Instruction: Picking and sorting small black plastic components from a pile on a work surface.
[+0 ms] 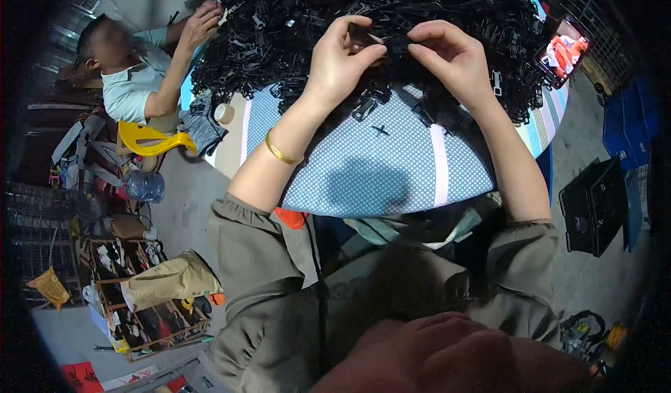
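A large heap of small black plastic parts covers the far side of a table with a patterned cloth. Over the heap's near edge, my left hand has thumb and fingers curled toward each other around a dark piece. Facing it from the right, my right hand pinches a black plastic part between thumb and fingertips. The part's outline blends into the heap, so I cannot tell its exact shape. Loose pieces lie just below my hands, among them a small cross-shaped black part.
Across the table at left, another person reaches to the heap. A lit phone stands at the right edge. A small cup sits at the left edge. Blue crates and a black case are on the right floor.
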Demonstrator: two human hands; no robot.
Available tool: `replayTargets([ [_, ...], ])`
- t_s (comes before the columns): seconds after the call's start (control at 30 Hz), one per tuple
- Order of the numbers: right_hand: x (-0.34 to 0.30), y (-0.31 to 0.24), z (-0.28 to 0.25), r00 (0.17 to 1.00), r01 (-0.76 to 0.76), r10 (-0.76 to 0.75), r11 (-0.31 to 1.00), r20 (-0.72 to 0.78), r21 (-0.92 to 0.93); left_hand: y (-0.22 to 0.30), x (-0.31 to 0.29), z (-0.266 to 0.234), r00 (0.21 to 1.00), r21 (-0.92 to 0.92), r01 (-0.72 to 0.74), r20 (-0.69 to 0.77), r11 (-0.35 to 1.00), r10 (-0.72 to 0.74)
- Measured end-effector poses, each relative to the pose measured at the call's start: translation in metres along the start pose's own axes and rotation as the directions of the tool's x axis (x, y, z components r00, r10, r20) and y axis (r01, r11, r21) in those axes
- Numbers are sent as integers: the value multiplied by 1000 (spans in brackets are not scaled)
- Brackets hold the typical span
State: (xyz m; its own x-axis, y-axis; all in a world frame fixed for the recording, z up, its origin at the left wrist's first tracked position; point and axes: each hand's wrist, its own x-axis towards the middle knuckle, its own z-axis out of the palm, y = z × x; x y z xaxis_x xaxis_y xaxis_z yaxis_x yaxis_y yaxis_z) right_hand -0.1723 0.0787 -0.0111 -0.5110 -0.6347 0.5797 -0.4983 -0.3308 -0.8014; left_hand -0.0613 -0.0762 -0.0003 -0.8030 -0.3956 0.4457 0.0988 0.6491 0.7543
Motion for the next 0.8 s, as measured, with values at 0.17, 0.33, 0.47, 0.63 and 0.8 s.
replayTargets([
  [0.17, -5, -3, 8, 986, 167, -165, 984, 31, -55, 10, -13, -2, 972, -647, 234, 150, 726, -180],
  [0.33, -4, -9, 14, 918, 396, -389, 884, 80, -247, 2, -18, -4, 906, -675, 418, 257, 608, -338],
  [0.47, -3, -8, 16, 843, 536, -507, 763, 181, -360, 3, -22, -1, 885, -739, 454, 309, 497, -349],
  [0.63, -4, -7, 18, 830, 549, -521, 702, 199, -454, 3, -25, 1, 910, -782, 411, 322, 468, -261],
  [0.8, -6, -7, 19, 819, 559, -527, 639, 229, -529, 3, -29, 2, 940, -600, 341, 233, 724, -250],
])
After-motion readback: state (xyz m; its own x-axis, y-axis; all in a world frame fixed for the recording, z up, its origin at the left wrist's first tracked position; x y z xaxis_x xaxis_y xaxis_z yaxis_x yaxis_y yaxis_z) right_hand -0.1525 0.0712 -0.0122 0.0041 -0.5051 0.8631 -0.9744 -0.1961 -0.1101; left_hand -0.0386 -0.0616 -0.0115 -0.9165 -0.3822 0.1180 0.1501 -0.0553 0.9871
